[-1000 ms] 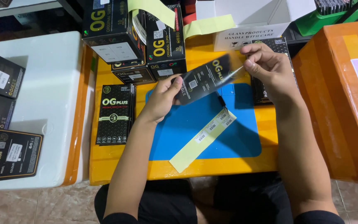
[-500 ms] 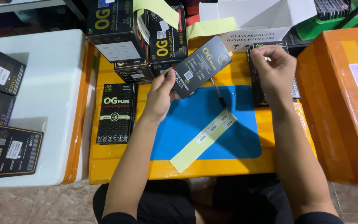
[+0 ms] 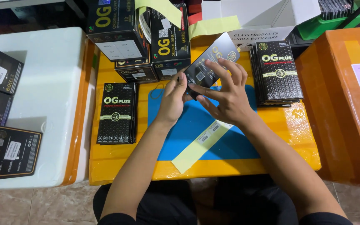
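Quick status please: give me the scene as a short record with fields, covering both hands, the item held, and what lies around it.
left hand: grips the lower end of the flat black packet
right hand: fingers spread, pressing on the packet's face
packet: tilted, raised above the blue mat
yellow label strip: lying on the mat
left stack of black packets: on the yellow table
right stack of black packets: beside the right hand
black boxes: behind the hands

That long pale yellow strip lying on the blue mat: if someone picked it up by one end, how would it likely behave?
The yellow strip looks paper-thin and lies flat on the blue mat, so it would probably droop and bend, not stay stiff. Being so thin for its length, it is likely very light and could slide or flutter at a nudge. It carries small white labels, so one face may be slick backing.
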